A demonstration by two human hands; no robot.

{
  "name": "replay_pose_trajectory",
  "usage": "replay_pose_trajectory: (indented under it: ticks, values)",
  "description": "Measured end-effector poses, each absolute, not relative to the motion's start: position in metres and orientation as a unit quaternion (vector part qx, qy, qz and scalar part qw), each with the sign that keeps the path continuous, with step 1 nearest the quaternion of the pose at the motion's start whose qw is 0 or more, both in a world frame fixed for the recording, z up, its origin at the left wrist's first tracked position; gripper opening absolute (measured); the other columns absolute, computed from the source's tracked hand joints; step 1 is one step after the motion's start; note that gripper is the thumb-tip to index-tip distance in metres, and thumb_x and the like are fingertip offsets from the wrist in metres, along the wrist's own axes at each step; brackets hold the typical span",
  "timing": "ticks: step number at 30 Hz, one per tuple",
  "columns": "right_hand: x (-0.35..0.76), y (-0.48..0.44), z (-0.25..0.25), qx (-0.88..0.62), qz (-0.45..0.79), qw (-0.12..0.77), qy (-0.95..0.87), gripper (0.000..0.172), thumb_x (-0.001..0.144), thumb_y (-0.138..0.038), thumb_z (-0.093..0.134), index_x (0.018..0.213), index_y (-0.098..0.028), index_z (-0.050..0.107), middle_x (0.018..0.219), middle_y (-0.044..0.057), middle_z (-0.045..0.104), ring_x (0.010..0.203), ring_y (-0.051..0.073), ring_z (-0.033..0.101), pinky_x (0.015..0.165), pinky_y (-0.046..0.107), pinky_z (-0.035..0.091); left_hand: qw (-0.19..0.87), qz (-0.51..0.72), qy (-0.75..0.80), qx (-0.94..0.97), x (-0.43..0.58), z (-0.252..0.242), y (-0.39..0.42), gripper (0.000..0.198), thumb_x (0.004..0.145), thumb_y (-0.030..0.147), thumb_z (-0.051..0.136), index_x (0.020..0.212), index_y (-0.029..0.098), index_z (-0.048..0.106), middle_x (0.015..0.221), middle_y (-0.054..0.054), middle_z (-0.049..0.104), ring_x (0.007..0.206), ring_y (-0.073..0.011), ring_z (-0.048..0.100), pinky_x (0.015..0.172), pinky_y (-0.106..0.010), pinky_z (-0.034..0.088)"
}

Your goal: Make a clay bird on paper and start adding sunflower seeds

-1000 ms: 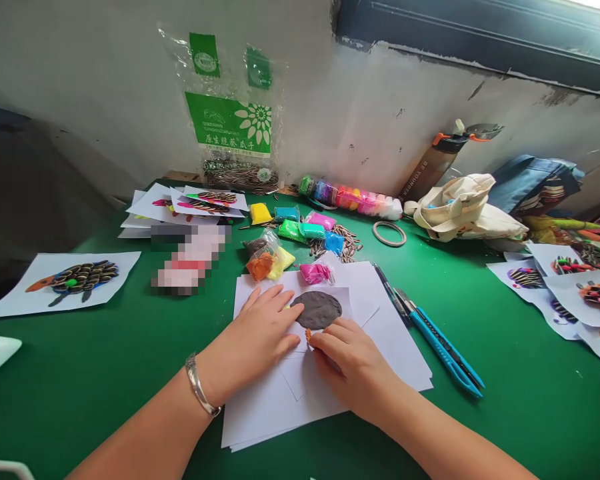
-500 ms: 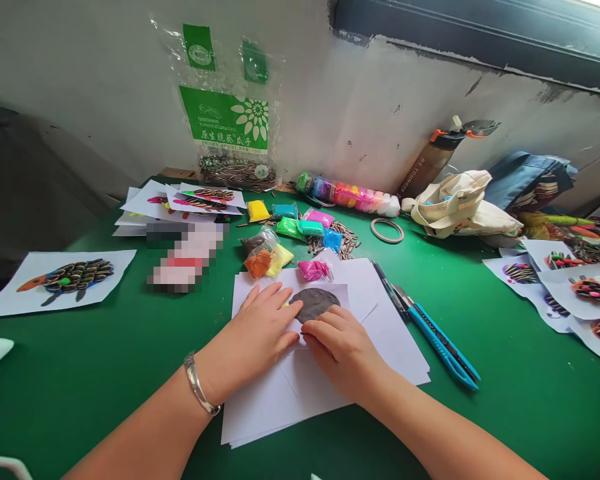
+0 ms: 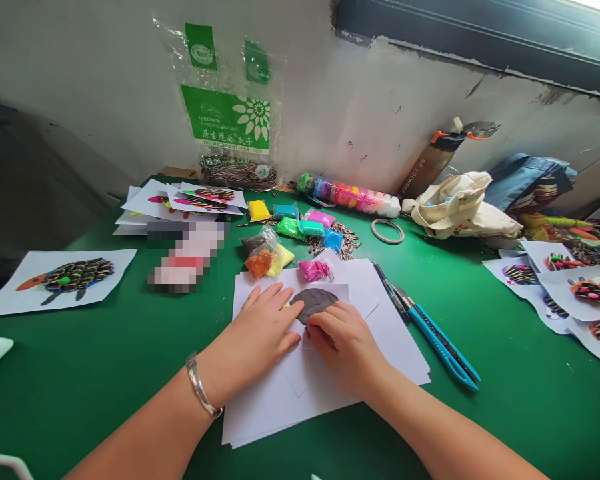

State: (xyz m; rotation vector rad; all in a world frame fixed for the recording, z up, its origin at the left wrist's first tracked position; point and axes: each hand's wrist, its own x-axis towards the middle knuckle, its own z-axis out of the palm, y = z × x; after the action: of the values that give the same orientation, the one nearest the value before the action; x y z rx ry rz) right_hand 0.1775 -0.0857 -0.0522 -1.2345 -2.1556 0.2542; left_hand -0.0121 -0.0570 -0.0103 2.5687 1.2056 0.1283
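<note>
A flat, dark grey oval of modelling clay [image 3: 314, 305] lies on a small sheet of paper on top of a stack of white paper [image 3: 265, 413]. My left hand [image 3: 260, 327] rests flat on the paper at the clay's left, fingers spread, with a fingertip at its edge. At the clay's lower right edge is my right hand [image 3: 347, 343], its thumb and fingers curled together in a pinch. Whatever may be between those fingertips is hidden. A bit of yellow shows beside the left fingers.
Small bags of coloured clay, among them a pink one [image 3: 316, 269], and loose sunflower seeds [image 3: 347, 241] lie behind the paper. To its right is a blue utility knife [image 3: 443, 347]. Seed pictures [image 3: 75, 280] lie on both sides. A tape roll [image 3: 387, 231] sits farther back.
My right hand has shifted slightly right along the clay's lower edge, its fingers still curled. My left hand stays in place.
</note>
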Motion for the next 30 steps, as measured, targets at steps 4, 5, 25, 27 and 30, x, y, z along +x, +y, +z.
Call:
replay_pose_trajectory:
  ticks: [4, 5, 25, 27, 30]
  values:
    - [0.1763, -0.0866, -0.0509, -0.469, 0.094, 0.323, -0.817, 0.016, 0.090, -0.013, 0.052, 0.079, -0.020, 0.061, 0.065, 0.001, 0.058, 0.063, 0.016, 0.049, 0.060, 0.031, 0.039, 0.153, 0.052, 0.419, 0.894, -0.0120, -0.0089, -0.0585, 0.039, 0.088, 0.023, 0.059, 0.127, 0.021, 0.056, 0.133, -0.011, 0.055, 0.129, -0.0332, 0.043, 0.108, -0.057, 0.034]
    - [0.1761, -0.0868, -0.0507, -0.469, 0.093, 0.321, -0.817, 0.016, 0.090, -0.013, 0.052, 0.079, -0.020, 0.061, 0.065, 0.001, 0.058, 0.063, 0.016, 0.049, 0.060, 0.031, 0.039, 0.154, 0.052, 0.418, 0.894, -0.0121, -0.0087, -0.0588, 0.039, 0.088, 0.023, 0.059, 0.127, 0.021, 0.056, 0.132, -0.011, 0.055, 0.129, -0.0333, 0.043, 0.108, -0.057, 0.034]
    - [0.1788, -0.0911, -0.0494, -0.468, 0.098, 0.309, -0.822, 0.017, 0.089, -0.012, 0.051, 0.079, -0.020, 0.061, 0.065, 0.002, 0.059, 0.063, 0.016, 0.048, 0.060, 0.032, 0.039, 0.158, 0.049, 0.420, 0.892, -0.0124, -0.0105, -0.0577, 0.039, 0.089, 0.023, 0.058, 0.127, 0.021, 0.055, 0.132, -0.011, 0.054, 0.129, -0.0325, 0.042, 0.109, -0.056, 0.033]
    - [0.1790, -0.0908, -0.0486, -0.467, 0.101, 0.311, -0.822, 0.016, 0.089, -0.012, 0.051, 0.079, -0.020, 0.061, 0.066, 0.002, 0.060, 0.063, 0.016, 0.049, 0.060, 0.032, 0.040, 0.158, 0.052, 0.419, 0.893, -0.0127, -0.0099, -0.0583, 0.038, 0.089, 0.023, 0.058, 0.127, 0.022, 0.055, 0.132, -0.011, 0.054, 0.129, -0.0325, 0.042, 0.109, -0.056, 0.033]
    - [0.1788, -0.0908, -0.0475, -0.462, 0.102, 0.309, -0.825, 0.017, 0.089, -0.013, 0.051, 0.078, -0.020, 0.060, 0.064, 0.002, 0.058, 0.062, 0.016, 0.047, 0.058, 0.031, 0.039, 0.156, 0.054, 0.417, 0.894, -0.0132, -0.0094, -0.0589, 0.037, 0.089, 0.023, 0.057, 0.126, 0.022, 0.056, 0.131, -0.011, 0.055, 0.128, -0.0322, 0.043, 0.108, -0.055, 0.034]
